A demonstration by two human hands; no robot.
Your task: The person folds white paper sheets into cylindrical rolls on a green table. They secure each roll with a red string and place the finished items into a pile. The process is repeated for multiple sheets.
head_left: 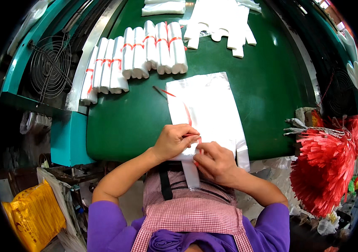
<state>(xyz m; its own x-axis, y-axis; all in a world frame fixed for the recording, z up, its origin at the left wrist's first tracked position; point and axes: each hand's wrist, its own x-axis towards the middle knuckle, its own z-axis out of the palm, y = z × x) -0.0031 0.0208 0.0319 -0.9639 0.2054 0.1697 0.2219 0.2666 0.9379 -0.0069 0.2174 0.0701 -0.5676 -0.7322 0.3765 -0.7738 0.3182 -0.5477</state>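
A flat stack of white plastic bags [212, 103] lies at the near edge of the green table, with one handle strip hanging over my apron. A thin red tie strip [187, 112] runs across the stack to my fingers. My left hand [174, 140] is closed, thumb and forefinger pinching the red strip. Close beside it, my right hand [216, 163] is closed with its fingers curled at the same strip, over the near part of the bags. My fingers partly hide where the strip passes.
Rolled white bags [139, 52] bound with red strips stand in a row at the left of the green table [271, 92]. More flat white bags [218, 19] lie at the far end. A bundle of red strips [323, 168] hangs at the right; a yellow sack [36, 216] sits lower left.
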